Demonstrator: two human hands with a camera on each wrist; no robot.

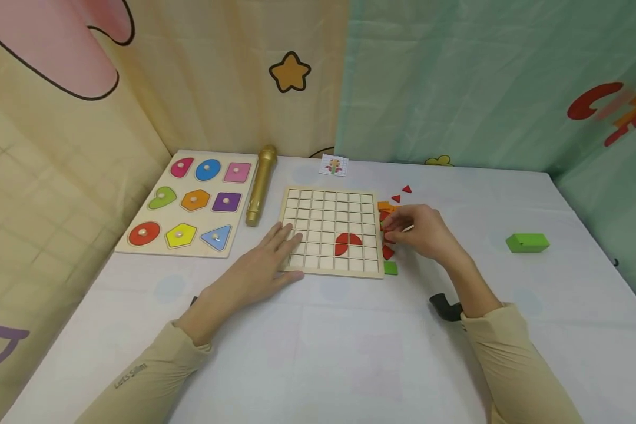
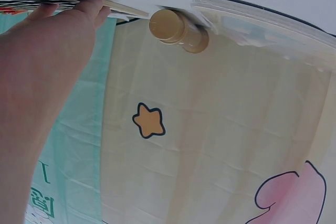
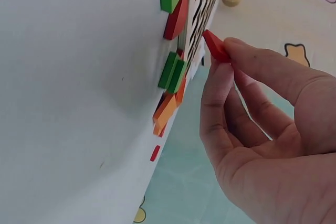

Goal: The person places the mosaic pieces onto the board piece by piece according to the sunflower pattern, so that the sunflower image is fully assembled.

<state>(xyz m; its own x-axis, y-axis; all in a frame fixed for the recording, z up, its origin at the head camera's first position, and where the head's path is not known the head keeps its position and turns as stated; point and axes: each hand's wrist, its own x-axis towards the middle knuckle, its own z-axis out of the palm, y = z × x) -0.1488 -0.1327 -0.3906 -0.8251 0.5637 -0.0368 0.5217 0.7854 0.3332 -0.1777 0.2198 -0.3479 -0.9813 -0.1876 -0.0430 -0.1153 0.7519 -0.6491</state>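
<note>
A wooden grid board [image 1: 323, 219] lies flat at the middle of the table. Red quarter-round pieces [image 1: 341, 242] sit in a few of its cells, right of centre. My left hand [image 1: 257, 262] rests on the board's left edge, fingers spread and fairly straight. Beyond the right edge, my right hand [image 1: 424, 232] pinches a small red piece [image 3: 216, 47] between thumb and fingertips, held just above the loose pieces. Those include red ones [image 1: 387, 252], a green square [image 1: 390, 268] and orange ones [image 1: 384, 206]; my fingers partly hide the pile.
A shape puzzle board [image 1: 177, 221] with knobbed pieces lies at left, beside a gold microphone-like stick [image 1: 261, 185]. A small picture card [image 1: 333, 165] lies behind the grid. At right is a green block [image 1: 527, 242]. Near my right wrist lies a black curved object [image 1: 445, 307]. Curtains hang behind.
</note>
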